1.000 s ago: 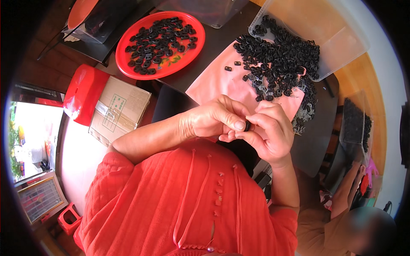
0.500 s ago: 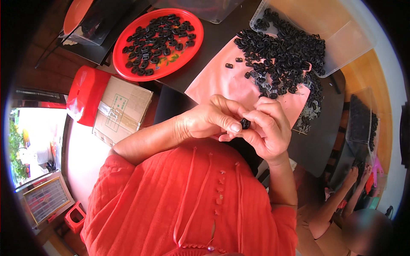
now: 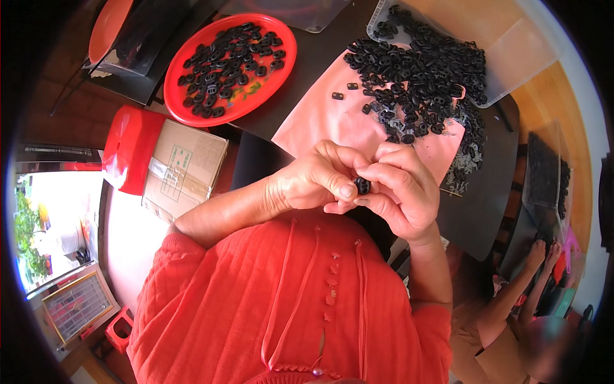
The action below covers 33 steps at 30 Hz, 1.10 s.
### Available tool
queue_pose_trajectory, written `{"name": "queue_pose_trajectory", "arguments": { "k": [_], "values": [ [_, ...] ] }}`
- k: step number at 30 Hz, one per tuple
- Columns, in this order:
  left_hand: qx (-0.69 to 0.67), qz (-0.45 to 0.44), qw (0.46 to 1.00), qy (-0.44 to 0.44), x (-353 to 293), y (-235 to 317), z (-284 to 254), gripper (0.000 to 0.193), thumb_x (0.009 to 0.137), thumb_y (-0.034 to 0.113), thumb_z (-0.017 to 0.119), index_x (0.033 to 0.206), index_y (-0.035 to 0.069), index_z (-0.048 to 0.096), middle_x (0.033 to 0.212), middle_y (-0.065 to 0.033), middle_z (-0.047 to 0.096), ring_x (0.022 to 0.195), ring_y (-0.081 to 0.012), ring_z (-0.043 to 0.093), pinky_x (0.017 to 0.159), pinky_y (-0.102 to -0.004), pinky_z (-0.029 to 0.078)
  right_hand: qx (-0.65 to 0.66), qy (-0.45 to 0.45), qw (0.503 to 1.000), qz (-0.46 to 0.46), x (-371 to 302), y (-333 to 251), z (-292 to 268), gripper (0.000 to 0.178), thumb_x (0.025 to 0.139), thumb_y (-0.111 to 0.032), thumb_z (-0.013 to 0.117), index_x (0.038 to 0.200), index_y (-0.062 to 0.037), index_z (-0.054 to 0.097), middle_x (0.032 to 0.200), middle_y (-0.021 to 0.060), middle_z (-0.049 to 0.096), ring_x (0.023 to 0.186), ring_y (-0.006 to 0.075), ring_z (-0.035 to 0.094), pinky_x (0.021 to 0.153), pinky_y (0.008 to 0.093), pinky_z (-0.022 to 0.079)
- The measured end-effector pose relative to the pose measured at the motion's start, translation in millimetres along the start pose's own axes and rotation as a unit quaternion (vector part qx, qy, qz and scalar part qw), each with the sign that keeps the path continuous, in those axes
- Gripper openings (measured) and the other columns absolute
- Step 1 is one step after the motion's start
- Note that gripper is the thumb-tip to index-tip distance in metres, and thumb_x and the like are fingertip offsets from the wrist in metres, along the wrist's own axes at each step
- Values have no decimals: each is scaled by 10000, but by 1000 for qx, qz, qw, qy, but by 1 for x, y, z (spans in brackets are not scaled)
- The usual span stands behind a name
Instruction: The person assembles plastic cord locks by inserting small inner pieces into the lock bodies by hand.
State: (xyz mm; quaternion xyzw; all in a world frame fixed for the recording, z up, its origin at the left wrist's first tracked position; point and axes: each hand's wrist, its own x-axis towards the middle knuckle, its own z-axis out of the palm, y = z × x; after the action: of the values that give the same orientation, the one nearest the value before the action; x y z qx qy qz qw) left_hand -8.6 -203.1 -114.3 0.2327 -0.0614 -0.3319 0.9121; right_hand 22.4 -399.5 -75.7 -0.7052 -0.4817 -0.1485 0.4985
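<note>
In front of my chest, a small black two-holed piece, apparently a cord lock, sits pinched between my hands. My left hand grips it with thumb and fingertips. From the other side, my right hand closes its thumb and forefinger on it. Beyond my hands a heap of similar black cord locks spills over a pink cloth. Small grey metal bits, perhaps springs, lie at the heap's right edge. Farther left, a red plate carries many more black pieces.
A clear plastic bin lies tipped behind the heap on the dark table. Left of me are a cardboard box and a red plastic container. At the right, another person's hands work beside a second bin.
The black piece has turned slightly between my fingers, and its holes now show. Both hands keep their pinch. The whole view has shifted a little.
</note>
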Motion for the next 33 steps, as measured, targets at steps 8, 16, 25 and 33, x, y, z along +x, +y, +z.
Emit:
{"name": "queue_pose_trajectory", "arguments": {
  "k": [8,16,25,33],
  "values": [
    [-38,7,999,-34,2,-12,1,255,791,43,805,1003,-46,694,769,-127,629,575,-193,567,444,-308,417,4,17,1000,-18,4,-3,3,390,700,-160,865,1009,-5,683,836,41,549,683,191,544,582,315,438],
    [82,50,992,84,-3,-1,11,289,954,161,695,1153,-48,684,802,-111,642,666,-201,609,522,-302,457,-58,63,996,-23,-1,8,-1,311,787,2,774,1090,5,701,869,76,560,701,208,561,612,323,464],
    [318,6,927,199,-7,15,19,140,901,93,723,937,-42,727,657,-55,599,521,-112,531,450,-254,400,-80,-31,996,-11,9,5,-8,306,720,-123,820,981,-64,671,875,67,564,740,265,581,653,386,460],
    [319,2,935,155,-4,21,18,206,824,117,825,893,-55,735,684,-91,653,540,-129,574,438,-252,407,-44,0,999,-3,-6,6,-6,349,734,-113,851,1018,-26,667,895,88,594,756,231,619,639,350,491]
  ]
}}
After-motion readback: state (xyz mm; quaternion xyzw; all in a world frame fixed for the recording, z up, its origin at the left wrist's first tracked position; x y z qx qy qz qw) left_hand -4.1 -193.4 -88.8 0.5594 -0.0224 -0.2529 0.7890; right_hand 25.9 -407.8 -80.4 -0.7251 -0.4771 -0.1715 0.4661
